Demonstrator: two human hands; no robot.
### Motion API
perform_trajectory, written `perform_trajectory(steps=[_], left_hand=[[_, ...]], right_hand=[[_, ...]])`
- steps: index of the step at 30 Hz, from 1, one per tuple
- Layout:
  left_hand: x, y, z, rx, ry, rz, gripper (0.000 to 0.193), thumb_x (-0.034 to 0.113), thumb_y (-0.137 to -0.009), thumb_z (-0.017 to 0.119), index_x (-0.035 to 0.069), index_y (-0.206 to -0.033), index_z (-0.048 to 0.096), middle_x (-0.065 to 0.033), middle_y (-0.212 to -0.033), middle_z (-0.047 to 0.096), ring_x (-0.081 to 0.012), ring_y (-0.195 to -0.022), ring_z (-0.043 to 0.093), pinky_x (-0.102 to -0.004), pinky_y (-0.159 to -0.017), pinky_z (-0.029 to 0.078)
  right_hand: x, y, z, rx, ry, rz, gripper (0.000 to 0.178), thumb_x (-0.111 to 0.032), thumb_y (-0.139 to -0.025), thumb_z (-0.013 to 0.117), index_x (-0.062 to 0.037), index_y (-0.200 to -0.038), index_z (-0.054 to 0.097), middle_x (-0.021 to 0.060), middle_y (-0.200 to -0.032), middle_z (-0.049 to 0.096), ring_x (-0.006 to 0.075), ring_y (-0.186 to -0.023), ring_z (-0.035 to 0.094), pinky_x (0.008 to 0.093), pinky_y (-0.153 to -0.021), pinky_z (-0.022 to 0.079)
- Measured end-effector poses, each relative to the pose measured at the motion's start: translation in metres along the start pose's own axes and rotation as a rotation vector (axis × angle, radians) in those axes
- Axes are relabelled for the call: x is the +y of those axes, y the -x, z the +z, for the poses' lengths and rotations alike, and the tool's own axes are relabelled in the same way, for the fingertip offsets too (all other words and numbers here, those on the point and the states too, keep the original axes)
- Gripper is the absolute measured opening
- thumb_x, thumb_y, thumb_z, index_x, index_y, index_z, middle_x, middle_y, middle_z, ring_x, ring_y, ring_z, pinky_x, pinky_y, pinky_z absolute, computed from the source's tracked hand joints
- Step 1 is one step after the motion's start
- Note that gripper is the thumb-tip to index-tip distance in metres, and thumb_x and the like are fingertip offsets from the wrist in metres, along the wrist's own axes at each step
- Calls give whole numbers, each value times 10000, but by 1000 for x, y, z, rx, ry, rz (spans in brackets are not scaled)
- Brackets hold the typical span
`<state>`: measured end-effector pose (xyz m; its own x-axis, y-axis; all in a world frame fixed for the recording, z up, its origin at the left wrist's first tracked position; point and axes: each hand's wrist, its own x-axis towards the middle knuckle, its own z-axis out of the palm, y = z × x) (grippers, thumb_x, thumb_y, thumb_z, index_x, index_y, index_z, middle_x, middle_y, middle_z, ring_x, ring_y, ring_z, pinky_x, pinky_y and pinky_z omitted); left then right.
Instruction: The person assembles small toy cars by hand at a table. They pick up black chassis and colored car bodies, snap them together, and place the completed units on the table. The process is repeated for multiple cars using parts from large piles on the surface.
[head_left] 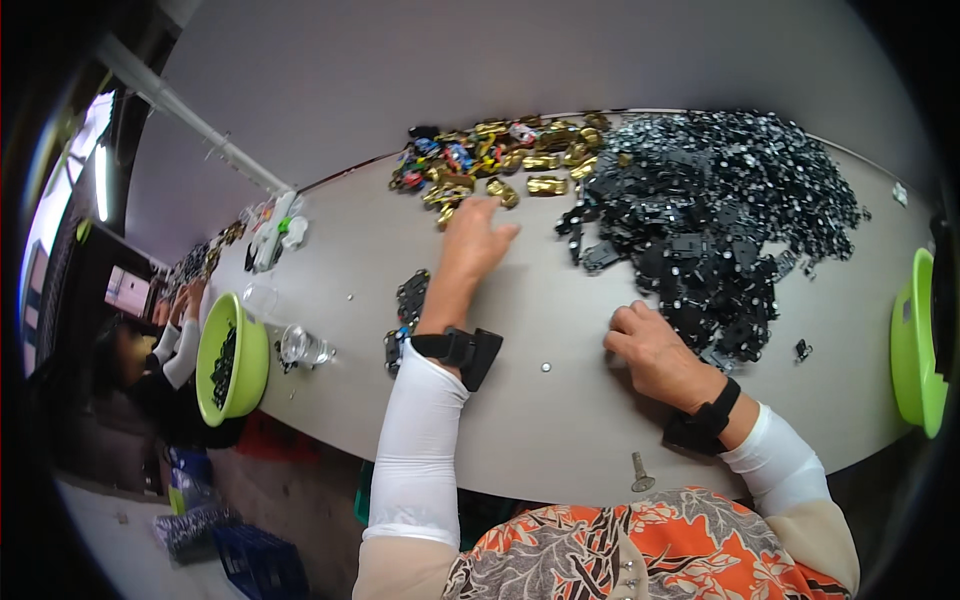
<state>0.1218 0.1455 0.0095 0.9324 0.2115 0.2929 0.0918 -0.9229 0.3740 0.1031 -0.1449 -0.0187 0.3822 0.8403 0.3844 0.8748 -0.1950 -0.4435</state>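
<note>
My left hand (pixel 476 243) reaches to the near edge of a pile of gold toy car bodies (pixel 547 186). Its fingers point away from me, the thumb stands apart, and nothing shows in it. Brightly coloured toy car bodies (pixel 458 157) lie behind the gold ones. Close to the large heap of black toy car chassis (pixel 690 245), my right hand (pixel 655 358) rests low over the table with its fingers curled in. Whatever they may hold is hidden. Beside my left forearm sit several dark chassis pieces (pixel 411 298), partly covered by the arm.
A green basin (pixel 256 365) with black parts stands at the left, next to a clear cup (pixel 305 347). Another green basin (pixel 918 345) is at the right edge. A small metal key-like piece (pixel 642 473) lies near me. Far left, another person's arms (pixel 180 350) are at the table.
</note>
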Motion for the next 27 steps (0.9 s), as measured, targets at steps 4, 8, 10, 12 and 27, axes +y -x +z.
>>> perform_trajectory(steps=[4,8,10,12,27], left_hand=[[56,-13,46,-82,158,152,574,240,-740,702,24,-1243,527,-206,-1159,576,-331,-1080,551,-377,-910,445],[94,6,65,-103,192,102,577,196,-686,739,-33,-1176,539,-229,-1001,630,-379,-878,611,-397,-797,488],[99,26,75,-3,276,160,568,203,-692,739,-57,-1157,541,-241,-997,626,-378,-868,613,-404,-784,489],[115,35,61,-208,341,70,587,264,-726,742,-74,-1162,542,-220,-894,646,-284,-808,637,-329,-772,500],[-116,-91,-3,151,-147,-235,655,455,-646,739,10,-1108,608,-206,-962,640,-320,-932,604,-393,-831,475]], right_hand=[[-1,2,-4,55,-114,39,238,134,-607,545,11,-810,529,154,-974,477,333,-891,477,375,-776,432],[-1,5,-12,3,-56,18,179,77,-640,569,1,-799,532,158,-1023,466,325,-931,466,381,-788,416],[-1,3,-9,19,7,-36,89,30,-680,569,0,-756,536,145,-982,465,298,-920,467,367,-770,404],[2,5,-9,-40,22,6,76,15,-688,566,-16,-754,544,139,-1008,480,288,-926,471,372,-772,392],[3,-2,-6,11,-27,21,126,26,-664,587,-24,-773,549,113,-1013,518,287,-912,483,367,-758,391]])
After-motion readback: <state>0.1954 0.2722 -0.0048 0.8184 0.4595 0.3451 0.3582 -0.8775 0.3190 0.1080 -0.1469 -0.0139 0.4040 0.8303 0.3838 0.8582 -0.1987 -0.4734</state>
